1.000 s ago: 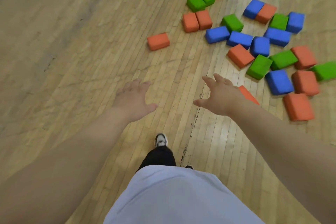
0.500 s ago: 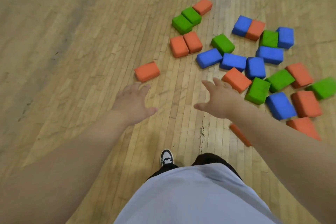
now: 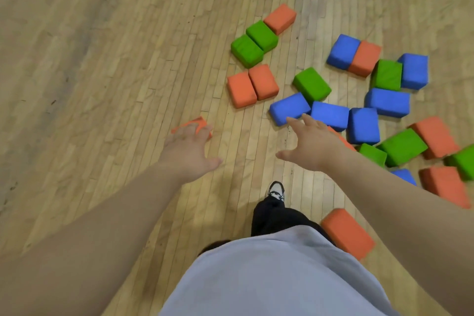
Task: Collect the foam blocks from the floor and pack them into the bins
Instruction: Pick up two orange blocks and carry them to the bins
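Note:
Several orange, green and blue foam blocks lie scattered on the wooden floor, mostly at the upper right. My left hand stretches forward with spread fingers over a lone orange block, most of which it hides. My right hand reaches out flat and empty, its fingertips in front of a blue block. Neither hand holds anything. Another orange block lies near my right leg. No bin is in view.
My shoe and dark trouser leg stand between my arms on the floor. Bare wooden boards spread across the whole left side. A pair of orange blocks and a pair of green blocks lie ahead.
I have stepped forward, so the blocks have come nearer. My left hand now covers the lone orange block and my right hand has reached the nearest blue block.

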A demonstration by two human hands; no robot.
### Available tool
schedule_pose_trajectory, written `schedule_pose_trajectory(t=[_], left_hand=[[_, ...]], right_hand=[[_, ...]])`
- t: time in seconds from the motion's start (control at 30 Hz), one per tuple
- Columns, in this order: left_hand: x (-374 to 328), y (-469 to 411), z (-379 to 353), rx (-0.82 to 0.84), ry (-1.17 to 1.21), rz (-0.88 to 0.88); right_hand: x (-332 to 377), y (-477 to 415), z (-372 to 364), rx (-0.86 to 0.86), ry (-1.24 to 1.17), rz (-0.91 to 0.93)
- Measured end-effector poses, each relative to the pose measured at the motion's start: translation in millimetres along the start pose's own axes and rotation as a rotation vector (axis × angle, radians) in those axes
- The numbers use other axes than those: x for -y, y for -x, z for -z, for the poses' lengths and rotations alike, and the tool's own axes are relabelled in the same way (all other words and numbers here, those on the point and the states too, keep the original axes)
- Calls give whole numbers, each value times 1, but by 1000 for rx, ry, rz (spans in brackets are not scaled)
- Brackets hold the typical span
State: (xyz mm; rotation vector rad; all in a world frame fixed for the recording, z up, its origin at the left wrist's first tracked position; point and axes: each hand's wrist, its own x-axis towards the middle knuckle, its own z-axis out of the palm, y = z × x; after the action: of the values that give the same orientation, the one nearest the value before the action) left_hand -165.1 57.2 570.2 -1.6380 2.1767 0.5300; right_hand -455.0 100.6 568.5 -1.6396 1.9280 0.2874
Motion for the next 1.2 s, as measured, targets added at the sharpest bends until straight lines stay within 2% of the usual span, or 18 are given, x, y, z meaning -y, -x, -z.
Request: schedule_pose_trajectory(t=[0.2, 0.33, 0.57, 0.87, 1.03, 1.2], left_hand=[[-48, -107, 50, 1, 33, -19], [-63, -166, 78, 24, 52, -25], [-72, -295, 109, 74, 10, -79], [-68, -517, 153, 247, -60, -148], [-54, -632, 106, 297, 27, -65], [-41, -732, -31, 298, 142, 32]], right_hand=[[-50, -91, 86, 25, 86, 8], [-71, -147, 124, 39, 48, 2], [-99, -258, 161, 83, 21, -51], [-125, -437, 197, 207, -61, -161], [-136, -568, 165, 276, -98, -105], [-152, -726, 52, 313, -99, -14]])
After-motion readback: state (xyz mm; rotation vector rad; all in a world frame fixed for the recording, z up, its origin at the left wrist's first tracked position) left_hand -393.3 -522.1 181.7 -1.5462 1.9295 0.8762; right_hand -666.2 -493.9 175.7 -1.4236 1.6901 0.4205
